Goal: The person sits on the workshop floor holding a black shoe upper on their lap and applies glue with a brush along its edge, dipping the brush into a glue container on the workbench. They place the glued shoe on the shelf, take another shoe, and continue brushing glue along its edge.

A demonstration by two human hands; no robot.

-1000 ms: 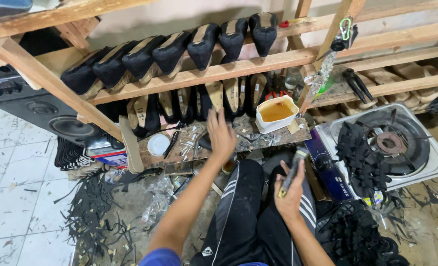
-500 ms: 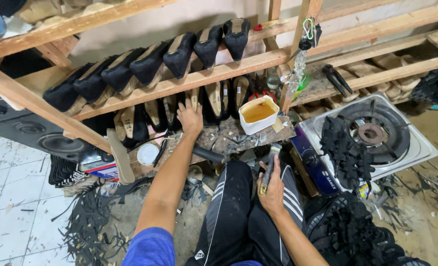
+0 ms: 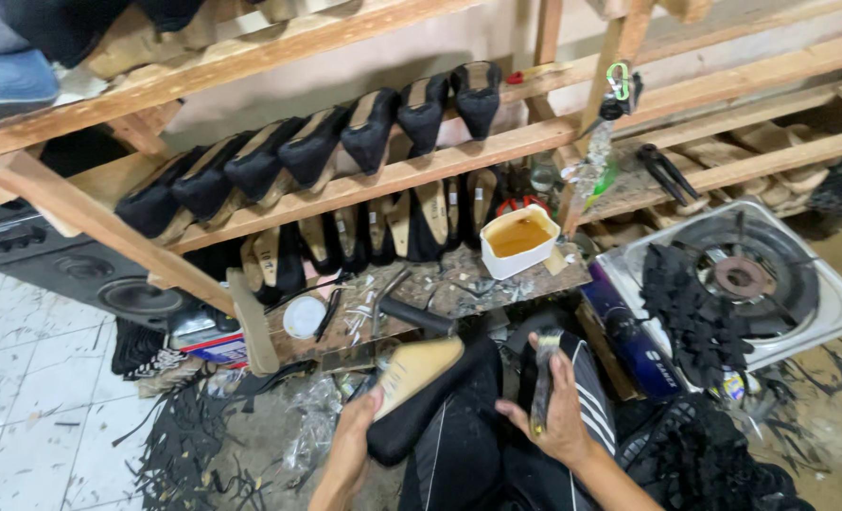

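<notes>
Black shoe upper on last, sole side up, held over the lap below the glue tub.

Shoe [image 3: 412, 393] lies with its long axis running from lower left up toward the glue tub [image 3: 518, 241]; left hand [image 3: 353, 437] grips its near end, fingers closed. Right hand [image 3: 561, 416], just right of the shoe, is clenched around a brush [image 3: 544, 378].

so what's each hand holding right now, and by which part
The left hand holds a black shoe at its near end, tan sole facing up. The right hand grips a brush around its handle, bristles pointing up.
</notes>
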